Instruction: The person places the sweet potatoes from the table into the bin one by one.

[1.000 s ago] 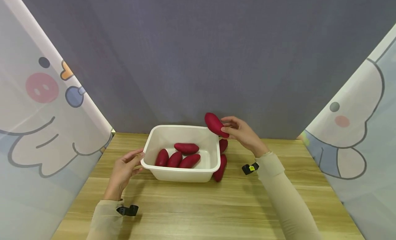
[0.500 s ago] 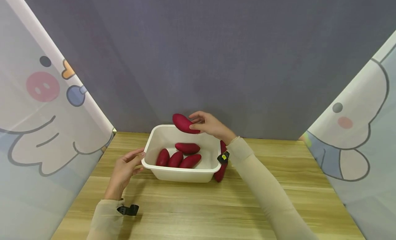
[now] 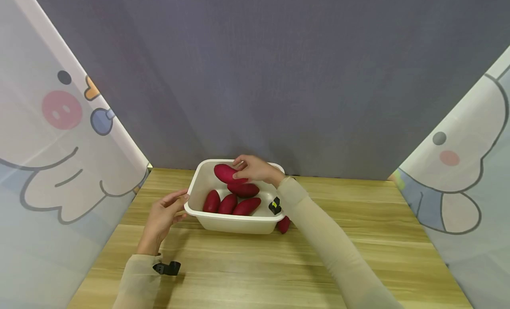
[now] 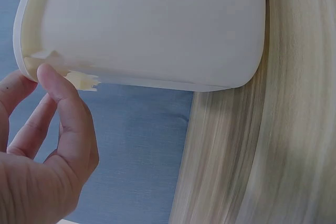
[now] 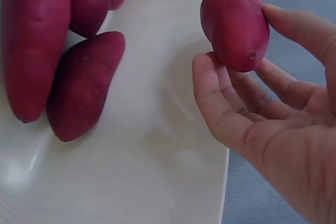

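My right hand [image 3: 256, 169] holds a red-purple sweet potato [image 3: 229, 174] between thumb and fingers, inside the back part of a white plastic tub [image 3: 235, 225]. In the right wrist view the held sweet potato [image 5: 236, 27] shows one end toward the camera, above the tub floor. Several more sweet potatoes lie in the tub, one of them [image 3: 244, 191] just below the held one and another [image 3: 211, 202] toward the left. My left hand [image 3: 161, 216] pinches the tub's left rim; the left wrist view shows that hand [image 4: 52, 145] with fingertips at the rim's corner.
Another sweet potato [image 3: 284, 225] lies on the wooden table [image 3: 247, 269] against the tub's right side, partly hidden by the right arm. A grey-blue curtain [image 3: 271, 79] stands right behind the tub. Cartoon-printed panels [image 3: 36, 176] flank the table.
My right hand has carried the sweet potato leftward from beyond the tub's right rim, then down into the tub. The left hand has stayed at the rim.
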A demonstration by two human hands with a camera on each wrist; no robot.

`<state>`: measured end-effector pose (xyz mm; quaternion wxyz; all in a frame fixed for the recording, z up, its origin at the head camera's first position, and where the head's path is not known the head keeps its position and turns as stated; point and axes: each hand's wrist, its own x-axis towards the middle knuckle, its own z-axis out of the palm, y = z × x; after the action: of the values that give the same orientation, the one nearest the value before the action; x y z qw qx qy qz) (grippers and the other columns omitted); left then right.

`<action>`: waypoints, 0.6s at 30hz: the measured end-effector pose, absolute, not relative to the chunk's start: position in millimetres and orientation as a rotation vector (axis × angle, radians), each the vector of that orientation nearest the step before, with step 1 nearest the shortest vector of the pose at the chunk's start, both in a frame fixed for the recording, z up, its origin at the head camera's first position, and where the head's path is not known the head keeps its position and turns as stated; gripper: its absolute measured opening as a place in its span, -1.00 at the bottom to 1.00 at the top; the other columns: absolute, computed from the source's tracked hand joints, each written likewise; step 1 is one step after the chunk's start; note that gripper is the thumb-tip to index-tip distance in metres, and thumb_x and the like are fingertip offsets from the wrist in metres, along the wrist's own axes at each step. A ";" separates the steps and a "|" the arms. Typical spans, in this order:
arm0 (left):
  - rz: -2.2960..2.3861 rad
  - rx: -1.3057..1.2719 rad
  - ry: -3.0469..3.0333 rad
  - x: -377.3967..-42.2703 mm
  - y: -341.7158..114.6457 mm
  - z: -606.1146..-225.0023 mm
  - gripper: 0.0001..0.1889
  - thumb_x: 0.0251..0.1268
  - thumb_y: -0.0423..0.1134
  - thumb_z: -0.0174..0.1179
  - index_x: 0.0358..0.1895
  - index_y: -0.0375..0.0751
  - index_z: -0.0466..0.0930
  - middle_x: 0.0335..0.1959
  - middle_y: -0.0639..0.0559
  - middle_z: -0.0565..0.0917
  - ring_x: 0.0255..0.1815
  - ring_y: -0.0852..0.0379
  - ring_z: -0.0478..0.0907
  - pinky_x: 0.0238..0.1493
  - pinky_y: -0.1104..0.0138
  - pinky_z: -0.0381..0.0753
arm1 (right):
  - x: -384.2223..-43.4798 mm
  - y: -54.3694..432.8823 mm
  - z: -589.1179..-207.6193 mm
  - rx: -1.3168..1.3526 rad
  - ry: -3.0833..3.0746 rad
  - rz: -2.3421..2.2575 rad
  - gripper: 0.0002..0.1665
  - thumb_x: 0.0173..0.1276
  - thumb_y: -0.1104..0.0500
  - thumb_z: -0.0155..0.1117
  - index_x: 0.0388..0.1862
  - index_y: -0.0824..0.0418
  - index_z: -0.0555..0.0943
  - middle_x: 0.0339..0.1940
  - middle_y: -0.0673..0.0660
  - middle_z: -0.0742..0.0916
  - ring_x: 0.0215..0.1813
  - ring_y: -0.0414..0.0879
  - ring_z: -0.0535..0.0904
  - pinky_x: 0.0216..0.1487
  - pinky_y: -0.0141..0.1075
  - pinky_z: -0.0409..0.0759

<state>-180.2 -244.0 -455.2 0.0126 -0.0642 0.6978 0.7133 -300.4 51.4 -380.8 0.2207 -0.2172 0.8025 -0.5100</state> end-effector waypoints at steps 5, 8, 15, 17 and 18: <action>2.204 -0.173 2.187 -182.6 -243.4 -455.6 -0.51 0.35 -0.06 0.35 0.25 -0.24 0.60 -0.09 0.07 0.66 -0.12 0.06 0.65 -0.29 0.36 0.72 | -298.0 55.5 -382.7 -0.584 2.220 -1.393 -0.47 0.36 0.32 0.31 0.27 0.40 0.46 0.01 0.25 0.66 -0.02 0.16 0.64 0.06 0.15 0.61; 2.204 -0.170 2.188 -182.8 -243.7 -455.6 -0.50 0.35 -0.07 0.35 0.25 -0.26 0.59 -0.10 0.09 0.66 -0.14 0.09 0.65 -0.30 0.35 0.72 | -295.4 59.4 -375.5 -0.618 2.222 -1.405 -0.48 0.40 0.32 0.25 0.30 0.43 0.43 -0.04 0.24 0.68 0.02 0.17 0.62 0.07 0.12 0.61; 2.216 -0.170 2.167 -183.3 -243.5 -454.9 -0.51 0.35 -0.09 0.35 0.26 -0.27 0.58 -0.12 0.10 0.66 -0.18 0.14 0.65 -0.30 0.35 0.72 | -284.3 80.3 -345.1 -0.633 2.315 -1.448 -0.52 0.42 0.20 0.32 0.26 0.30 0.51 0.02 0.18 0.70 0.07 0.08 0.64 0.05 -0.03 0.66; 2.215 -0.172 2.162 -183.2 -243.7 -454.6 -0.51 0.35 -0.09 0.35 0.26 -0.27 0.58 -0.12 0.11 0.66 -0.18 0.15 0.65 -0.30 0.35 0.72 | -279.9 89.9 -341.2 -0.609 2.336 -1.466 -0.53 0.42 0.18 0.32 0.26 0.27 0.52 0.04 0.16 0.70 0.06 0.03 0.64 0.07 -0.06 0.65; 2.211 -0.174 2.163 -183.1 -244.0 -454.6 -0.51 0.35 -0.09 0.35 0.26 -0.26 0.58 -0.12 0.11 0.66 -0.19 0.16 0.65 -0.29 0.35 0.72 | -277.9 95.4 -341.4 -0.596 2.350 -1.472 -0.53 0.42 0.16 0.32 0.25 0.25 0.52 0.04 0.16 0.70 0.05 0.02 0.65 0.06 -0.07 0.66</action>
<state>-183.1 -244.0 -454.6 0.0217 -0.0561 0.6979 0.7136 -277.9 95.4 -341.4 0.1521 -0.2076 0.8189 -0.5130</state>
